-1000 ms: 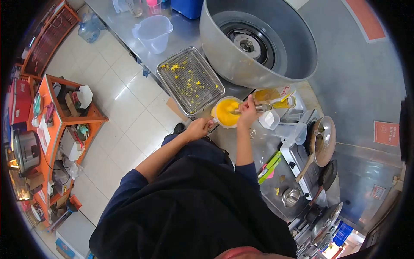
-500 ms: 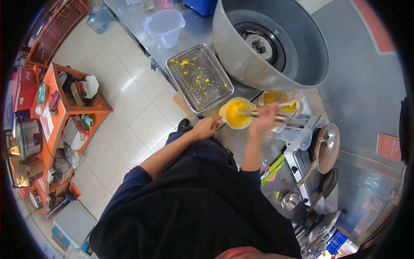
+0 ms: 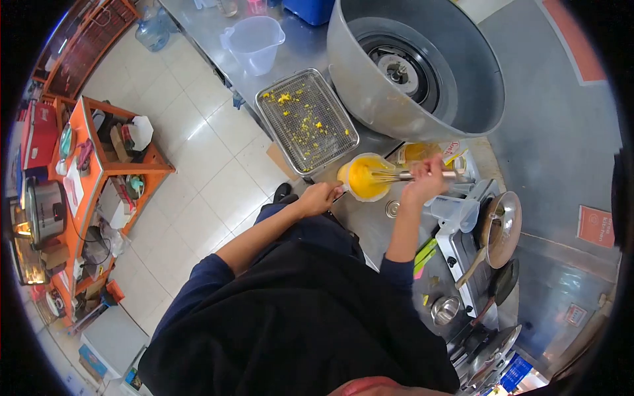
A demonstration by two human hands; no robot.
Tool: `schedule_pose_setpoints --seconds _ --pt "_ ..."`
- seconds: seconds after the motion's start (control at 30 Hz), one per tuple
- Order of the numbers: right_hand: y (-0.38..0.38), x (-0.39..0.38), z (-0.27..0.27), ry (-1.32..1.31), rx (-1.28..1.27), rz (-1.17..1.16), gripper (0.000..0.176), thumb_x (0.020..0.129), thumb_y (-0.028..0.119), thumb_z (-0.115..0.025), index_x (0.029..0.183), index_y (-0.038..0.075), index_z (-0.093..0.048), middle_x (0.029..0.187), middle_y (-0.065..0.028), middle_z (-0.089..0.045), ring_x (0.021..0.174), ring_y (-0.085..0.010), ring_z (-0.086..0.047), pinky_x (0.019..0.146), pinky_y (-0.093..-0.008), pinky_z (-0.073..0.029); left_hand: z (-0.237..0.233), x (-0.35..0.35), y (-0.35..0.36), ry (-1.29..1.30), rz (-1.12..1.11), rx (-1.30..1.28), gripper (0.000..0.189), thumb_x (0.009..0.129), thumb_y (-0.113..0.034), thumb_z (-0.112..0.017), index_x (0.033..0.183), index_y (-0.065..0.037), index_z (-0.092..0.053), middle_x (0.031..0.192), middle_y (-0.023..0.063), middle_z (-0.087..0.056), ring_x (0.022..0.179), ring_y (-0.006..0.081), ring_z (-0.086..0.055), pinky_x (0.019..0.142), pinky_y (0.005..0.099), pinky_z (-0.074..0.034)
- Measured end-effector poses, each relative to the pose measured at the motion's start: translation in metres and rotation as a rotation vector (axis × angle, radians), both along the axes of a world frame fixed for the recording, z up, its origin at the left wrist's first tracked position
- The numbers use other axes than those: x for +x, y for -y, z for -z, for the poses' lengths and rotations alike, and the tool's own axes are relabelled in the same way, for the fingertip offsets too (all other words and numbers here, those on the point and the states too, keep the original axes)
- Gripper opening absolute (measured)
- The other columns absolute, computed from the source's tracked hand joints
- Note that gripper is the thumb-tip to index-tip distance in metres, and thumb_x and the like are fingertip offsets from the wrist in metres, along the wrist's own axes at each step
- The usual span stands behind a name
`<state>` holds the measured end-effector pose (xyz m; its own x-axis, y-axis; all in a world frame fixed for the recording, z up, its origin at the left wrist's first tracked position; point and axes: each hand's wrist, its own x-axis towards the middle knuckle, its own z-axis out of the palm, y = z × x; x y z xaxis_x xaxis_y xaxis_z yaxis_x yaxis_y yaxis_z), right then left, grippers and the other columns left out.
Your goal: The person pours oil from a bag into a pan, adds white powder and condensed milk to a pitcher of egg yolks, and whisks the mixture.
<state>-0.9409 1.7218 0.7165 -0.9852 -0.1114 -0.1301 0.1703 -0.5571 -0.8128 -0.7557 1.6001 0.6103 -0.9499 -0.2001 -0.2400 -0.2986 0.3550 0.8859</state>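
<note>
A pale pitcher [image 3: 360,158] of bright yellow liquid [image 3: 363,179] stands at the counter's front edge. The fingers of my left hand [image 3: 320,198] are closed on its handle at the left side. My right hand [image 3: 426,182] is wrapped round the handle of a metal whisk [image 3: 396,176], whose wires reach into the yellow liquid from the right. Just beyond the pitcher, a wire-mesh tray [image 3: 307,122] holds scattered yellow bits. A small round metal lid [image 3: 392,209] lies right of the pitcher, near my right forearm.
A large metal drum [image 3: 389,99] stands behind. An empty translucent jug [image 3: 255,45] is at the back left. To the right are a stove [image 3: 456,254], a frying pan [image 3: 505,231], a clear measuring cup [image 3: 456,211], green-handled tools [image 3: 426,254] and a small steel bowl [image 3: 445,309].
My right hand and the whisk have shifted to the right, with the wires still in the liquid. The small round lid now shows beside the pitcher. My left hand has hardly moved.
</note>
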Motion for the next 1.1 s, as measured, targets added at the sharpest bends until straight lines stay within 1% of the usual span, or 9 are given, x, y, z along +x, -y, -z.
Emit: schedule_pose_setpoints --seconds 0.07,0.17,0.53,0.67,0.73,0.8,0.93,1.0,1.1 --pt "0.016 0.014 0.019 -0.012 0.052 0.278 0.026 0.085 0.016 -0.061 0.069 0.008 -0.043 0.054 0.0021 -0.038 0.041 -0.0059 -0.029 0.039 -0.0212 -0.024 -0.001 -0.008 0.003 -0.004 0.034 -0.023 0.019 0.091 -0.018 -0.038 0.088 -0.003 -0.050 0.069 0.0197 -0.053 0.070 0.0384 -0.055 0.062 0.0428 -0.041" --pt "0.012 0.019 0.045 0.066 0.277 -0.051 0.029 0.087 0.022 -0.057 0.067 0.010 -0.041 0.054 0.0040 -0.034 0.043 -0.0053 -0.027 0.041 -0.0211 -0.022 0.009 -0.006 0.001 -0.048 -0.013 0.043 0.018 0.090 -0.017 -0.039 0.088 -0.002 -0.051 0.071 0.0208 -0.055 0.072 0.0399 -0.056 0.064 0.0438 -0.041" --pt "0.000 0.006 0.016 0.067 0.285 -0.141 0.024 0.086 0.021 -0.058 0.069 0.010 -0.047 0.054 0.0035 -0.038 0.044 -0.0060 -0.034 0.043 -0.0204 -0.025 -0.006 -0.003 0.002 -0.008 0.001 -0.028 0.019 0.090 -0.017 -0.043 0.090 -0.001 -0.053 0.073 0.0221 -0.057 0.073 0.0402 -0.056 0.065 0.0450 -0.041" --pt "0.014 0.014 0.033 0.026 0.184 0.362 0.025 0.086 0.022 -0.060 0.067 0.011 -0.047 0.055 0.0026 -0.040 0.046 -0.0059 -0.034 0.043 -0.0207 -0.025 -0.004 -0.004 0.005 0.012 0.029 0.017 0.021 0.090 -0.019 -0.042 0.085 -0.002 -0.054 0.072 0.0218 -0.057 0.071 0.0391 -0.057 0.063 0.0453 -0.040" --pt "0.010 0.020 0.050 0.005 0.239 -0.218 0.026 0.086 0.023 -0.060 0.067 0.012 -0.046 0.055 0.0036 -0.037 0.047 -0.0054 -0.032 0.045 -0.0208 -0.024 -0.003 -0.006 0.005 0.007 0.037 0.001 0.023 0.091 -0.020 -0.041 0.085 -0.002 -0.054 0.071 0.0213 -0.057 0.070 0.0388 -0.056 0.063 0.0447 -0.041" --pt "0.000 0.010 0.017 0.059 0.249 -0.217 0.025 0.087 0.021 -0.058 0.067 0.012 -0.046 0.054 0.0040 -0.037 0.046 -0.0052 -0.032 0.045 -0.0211 -0.023 -0.001 -0.003 0.001 0.018 0.023 -0.003 0.025 0.092 -0.021 -0.041 0.085 -0.002 -0.054 0.070 0.0208 -0.056 0.069 0.0385 -0.056 0.062 0.0441 -0.041" --pt "0.016 0.022 0.022 0.018 0.162 0.373 0.027 0.087 0.023 -0.057 0.067 0.011 -0.044 0.054 0.0045 -0.036 0.045 -0.0047 -0.030 0.043 -0.0212 -0.021 0.000 -0.006 0.002 -0.045 -0.017 -0.046 0.027 0.093 -0.023 -0.039 0.086 -0.002 -0.054 0.070 0.0204 -0.056 0.071 0.0384 -0.057 0.063 0.0442 -0.042" --pt "0.019 0.036 0.034 -0.104 0.252 -0.180 0.028 0.088 0.024 -0.057 0.068 0.012 -0.042 0.053 0.0051 -0.030 0.044 -0.0046 -0.025 0.042 -0.0217 -0.020 -0.002 -0.009 0.004 -0.034 -0.008 -0.012 0.026 0.093 -0.024 -0.039 0.087 -0.003 -0.054 0.071 0.0210 -0.056 0.072 0.0395 -0.057 0.063 0.0448 -0.042" --pt "0.001 0.012 0.018 -0.012 0.144 0.025 0.022 0.087 0.018 -0.058 0.072 0.008 -0.045 0.055 0.0029 -0.037 0.043 -0.0045 -0.027 0.041 -0.0205 -0.021 -0.003 -0.003 0.001 -0.020 -0.009 -0.045 0.026 0.093 -0.025 -0.039 0.092 -0.004 -0.054 0.071 0.0212 -0.056 0.072 0.0401 -0.056 0.064 0.0450 -0.042"
